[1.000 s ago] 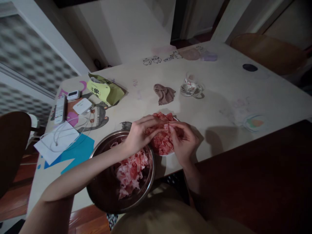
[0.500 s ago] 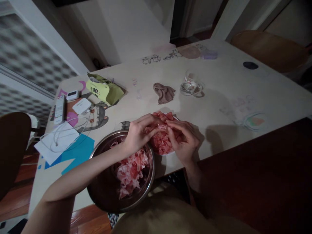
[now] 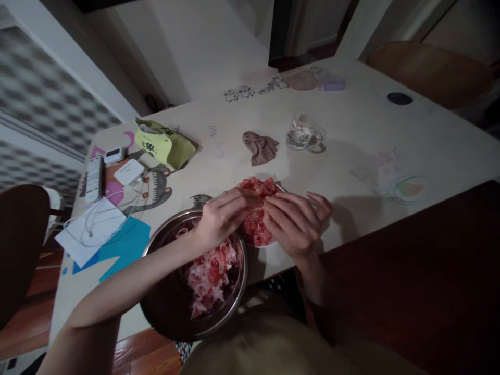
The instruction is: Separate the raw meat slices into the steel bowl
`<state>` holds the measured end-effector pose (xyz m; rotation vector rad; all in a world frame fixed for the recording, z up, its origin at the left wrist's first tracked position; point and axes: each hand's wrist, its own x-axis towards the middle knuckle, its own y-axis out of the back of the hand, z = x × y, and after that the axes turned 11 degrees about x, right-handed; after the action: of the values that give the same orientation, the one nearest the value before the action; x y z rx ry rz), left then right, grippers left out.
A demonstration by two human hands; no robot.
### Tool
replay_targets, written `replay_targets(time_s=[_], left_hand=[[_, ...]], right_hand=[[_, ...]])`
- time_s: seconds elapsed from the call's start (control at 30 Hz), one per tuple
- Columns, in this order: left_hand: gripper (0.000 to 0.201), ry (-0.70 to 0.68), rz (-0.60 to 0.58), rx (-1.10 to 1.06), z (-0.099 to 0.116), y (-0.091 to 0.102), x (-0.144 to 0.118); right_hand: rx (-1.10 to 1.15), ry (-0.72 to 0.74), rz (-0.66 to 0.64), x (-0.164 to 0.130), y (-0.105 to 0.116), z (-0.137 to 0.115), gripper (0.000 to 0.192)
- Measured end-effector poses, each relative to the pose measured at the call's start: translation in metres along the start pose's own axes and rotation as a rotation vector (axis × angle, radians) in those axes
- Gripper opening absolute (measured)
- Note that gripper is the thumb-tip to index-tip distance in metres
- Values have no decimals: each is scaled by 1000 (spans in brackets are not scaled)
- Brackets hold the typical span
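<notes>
Thin pink-red slices of raw meat [image 3: 255, 229] are heaped on a white plate [image 3: 266, 245], whose rim shows only in part. Over the heap my left hand [image 3: 224, 213] is closed, its fingertips pinching a bit of the meat. Close against it, my right hand [image 3: 295, 224] also pinches meat between thumb and fingers, with its outer fingers lifted away. A steel bowl [image 3: 156, 307] stands at the table's front edge under my left forearm. More loose meat slices [image 3: 211, 278] lie inside it.
Beyond the plate are a crumpled brown cloth [image 3: 260, 148] and a glass mug [image 3: 302, 138]. A green bag [image 3: 166, 146], a remote control [image 3: 94, 178], a white device [image 3: 129, 172] with a cable, and papers [image 3: 91, 229] lie to the left. Chairs stand at both sides.
My right hand has turned and its outer fingers have spread to the right. My left fingers have drawn closer together over the meat. The view has shifted slightly.
</notes>
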<state>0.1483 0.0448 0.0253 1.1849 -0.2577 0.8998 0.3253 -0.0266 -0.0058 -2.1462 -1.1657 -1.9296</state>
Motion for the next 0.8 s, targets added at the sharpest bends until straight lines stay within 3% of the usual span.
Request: replay_targets(time_s=[0.27, 0.7, 0.8], left_hand=[[19, 10, 22, -16, 2, 4, 4], [17, 28, 5, 29, -1, 1, -1], [16, 12, 3, -5, -1, 2, -1]], right_hand=[[206, -155, 73, 5, 1, 3, 12], [21, 14, 31, 0, -1, 3, 12], [51, -13, 43, 1, -2, 3, 11]])
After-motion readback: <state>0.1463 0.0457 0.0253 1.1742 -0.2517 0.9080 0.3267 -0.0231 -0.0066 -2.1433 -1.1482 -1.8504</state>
